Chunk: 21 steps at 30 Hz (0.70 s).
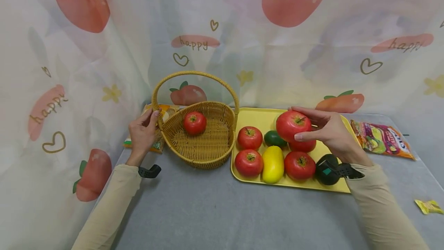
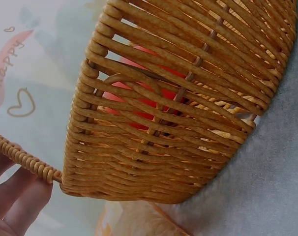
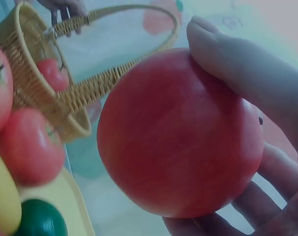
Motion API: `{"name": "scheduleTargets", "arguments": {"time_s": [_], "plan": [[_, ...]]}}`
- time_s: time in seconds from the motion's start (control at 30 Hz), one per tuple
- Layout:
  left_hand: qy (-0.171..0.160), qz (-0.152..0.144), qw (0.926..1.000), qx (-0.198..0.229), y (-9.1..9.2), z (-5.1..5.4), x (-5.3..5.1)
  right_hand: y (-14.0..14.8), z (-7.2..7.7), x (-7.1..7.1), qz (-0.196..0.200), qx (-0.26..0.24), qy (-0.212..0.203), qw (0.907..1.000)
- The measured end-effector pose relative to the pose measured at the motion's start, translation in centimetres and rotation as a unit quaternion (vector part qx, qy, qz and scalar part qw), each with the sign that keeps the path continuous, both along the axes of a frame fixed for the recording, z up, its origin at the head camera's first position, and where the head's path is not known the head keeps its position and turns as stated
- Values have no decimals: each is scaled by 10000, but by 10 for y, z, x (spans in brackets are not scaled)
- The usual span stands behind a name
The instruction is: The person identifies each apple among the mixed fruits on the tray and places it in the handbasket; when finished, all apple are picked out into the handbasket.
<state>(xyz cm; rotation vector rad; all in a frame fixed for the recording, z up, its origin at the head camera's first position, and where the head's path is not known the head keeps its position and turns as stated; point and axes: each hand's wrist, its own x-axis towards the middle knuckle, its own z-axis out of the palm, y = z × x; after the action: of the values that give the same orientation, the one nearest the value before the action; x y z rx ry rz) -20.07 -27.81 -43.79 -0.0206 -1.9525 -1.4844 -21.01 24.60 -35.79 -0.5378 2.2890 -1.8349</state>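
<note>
My right hand [image 1: 334, 132] grips a red apple [image 1: 292, 125] with thumb and fingers, holding it above the yellow tray [image 1: 254, 115]. In the right wrist view, the held apple [image 3: 178, 135] fills the middle. My left hand [image 1: 143, 130] pinches the lower left end of the handle of a wicker basket [image 1: 197, 151]. One red apple [image 1: 195, 123] lies inside that basket, and its red shows through the weave [image 2: 188, 123] in the left wrist view. On the tray lie several more red apples [image 1: 249, 163], a yellow mango [image 1: 273, 164], a small green fruit [image 1: 274, 139] and a dark avocado [image 1: 326, 169].
Behind the left hand and basket lies a partly hidden orange-and-green snack bag [image 1: 157, 146]. A colourful fruit candy bag [image 1: 383, 138] is right of the tray, with a small yellow wrapped sweet [image 1: 429, 206] nearer the front. A printed curtain [image 1: 243, 49] hangs behind the grey table [image 1: 215, 211].
</note>
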Motion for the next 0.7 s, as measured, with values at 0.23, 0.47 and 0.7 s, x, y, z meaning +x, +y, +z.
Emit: {"name": "scheduleTargets", "arguments": {"time_s": [0.23,0.47,0.7], "plan": [[42,2,10000,1,-1,0,0,-30,4,1,416,-113,25,9991],[33,26,10000,72,0,1,0,-68,6,8,487,-110,-197,9986],[-20,52,9999,89,0,1,0,-107,6,11,725,157,-2,9972]]}}
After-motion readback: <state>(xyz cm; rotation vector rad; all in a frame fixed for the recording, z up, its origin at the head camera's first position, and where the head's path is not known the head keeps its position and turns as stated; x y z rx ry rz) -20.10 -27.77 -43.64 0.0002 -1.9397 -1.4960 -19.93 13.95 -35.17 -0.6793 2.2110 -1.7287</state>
